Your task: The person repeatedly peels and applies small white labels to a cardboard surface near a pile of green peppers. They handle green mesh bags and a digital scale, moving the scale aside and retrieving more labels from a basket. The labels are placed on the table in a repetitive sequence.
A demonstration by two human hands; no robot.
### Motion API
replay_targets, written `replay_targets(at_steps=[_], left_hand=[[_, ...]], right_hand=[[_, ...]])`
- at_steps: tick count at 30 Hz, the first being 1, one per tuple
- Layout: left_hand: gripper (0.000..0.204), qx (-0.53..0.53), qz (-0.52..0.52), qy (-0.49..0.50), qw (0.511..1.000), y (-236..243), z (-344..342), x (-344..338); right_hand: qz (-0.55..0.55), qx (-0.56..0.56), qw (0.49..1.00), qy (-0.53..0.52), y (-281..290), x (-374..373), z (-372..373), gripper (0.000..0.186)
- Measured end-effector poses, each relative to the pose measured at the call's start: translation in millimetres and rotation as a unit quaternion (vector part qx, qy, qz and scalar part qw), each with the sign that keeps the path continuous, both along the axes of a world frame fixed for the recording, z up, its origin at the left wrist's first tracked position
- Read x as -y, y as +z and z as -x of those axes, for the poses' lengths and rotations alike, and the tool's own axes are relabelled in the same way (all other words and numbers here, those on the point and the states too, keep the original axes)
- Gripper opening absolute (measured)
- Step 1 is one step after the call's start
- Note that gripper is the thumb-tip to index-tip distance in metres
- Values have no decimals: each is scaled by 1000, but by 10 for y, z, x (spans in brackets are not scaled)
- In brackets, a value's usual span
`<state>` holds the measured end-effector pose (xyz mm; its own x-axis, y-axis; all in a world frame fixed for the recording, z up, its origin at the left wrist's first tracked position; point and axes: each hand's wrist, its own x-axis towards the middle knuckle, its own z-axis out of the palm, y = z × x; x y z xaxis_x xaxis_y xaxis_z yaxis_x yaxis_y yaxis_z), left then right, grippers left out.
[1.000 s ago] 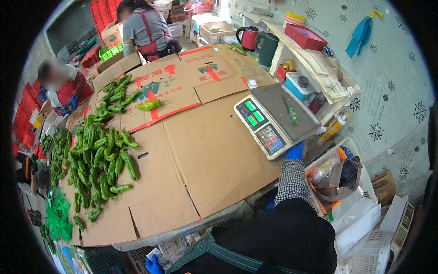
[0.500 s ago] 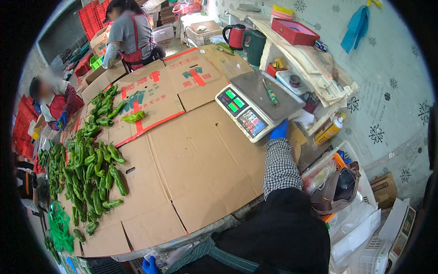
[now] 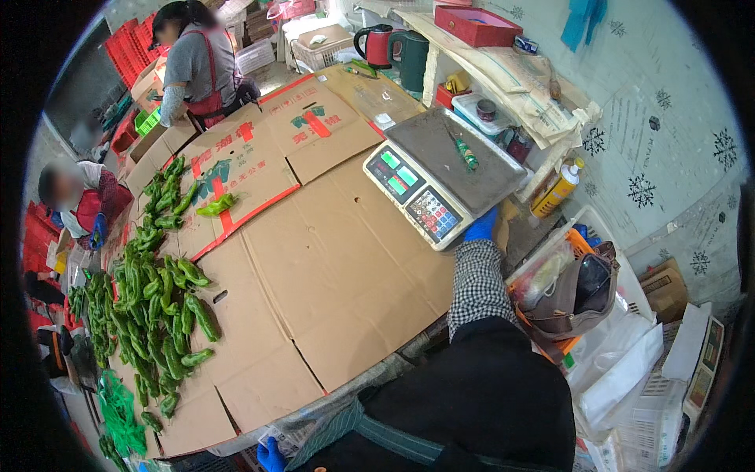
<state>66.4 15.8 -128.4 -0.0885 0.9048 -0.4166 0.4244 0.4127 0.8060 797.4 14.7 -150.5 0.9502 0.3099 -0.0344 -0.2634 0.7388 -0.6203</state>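
My right hand (image 3: 480,226), in a blue glove, grips the lower right edge of the white electronic scale (image 3: 405,189), its fingers mostly hidden under it. A green-handled tool (image 3: 466,155) lies on the scale's dark pan. My left hand (image 3: 270,454), also blue-gloved and partly cropped at the bottom, is closed on a small white paper item (image 3: 274,433). Left of the scale, many green peppers (image 3: 161,307) lie piled on flattened cardboard (image 3: 307,275), beside green netting (image 3: 122,409).
Two co-workers (image 3: 200,71) (image 3: 82,204) work across the cardboard. A shelf (image 3: 527,94) with containers, two kettles (image 3: 405,59) and a yellow spray can (image 3: 556,189) line the wall. A crate (image 3: 582,236) with a bag (image 3: 578,299) and another scale (image 3: 700,370) stand right.
The view has shifted, so the table and scale appear further left. The nearer seated co-worker has lowered their head and hands. My right hand stays at the scale's edge.
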Motion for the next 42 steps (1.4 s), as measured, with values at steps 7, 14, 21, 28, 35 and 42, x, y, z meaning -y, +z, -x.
replay_targets(at_steps=[7,14,21,28,35,42], left_hand=[[31,38,-12,-270,962,-1191,1081,-481],[20,230,6,-208,951,-803,345,-527],[30,273,59,-315,907,-843,-198,-746],[21,172,-28,-466,867,-328,-654,-582],[14,148,-13,-477,866,-446,-728,-512],[17,157,5,-454,877,-631,-1058,-259]], right_hand=[[277,-11,950,-142,-150,110,-19,35],[290,239,874,-309,-392,31,1173,4],[505,406,761,-36,291,1096,3056,21],[606,410,677,-79,700,2520,3902,21],[583,178,743,-276,876,3746,3510,22],[603,221,746,-177,632,3783,3550,22]])
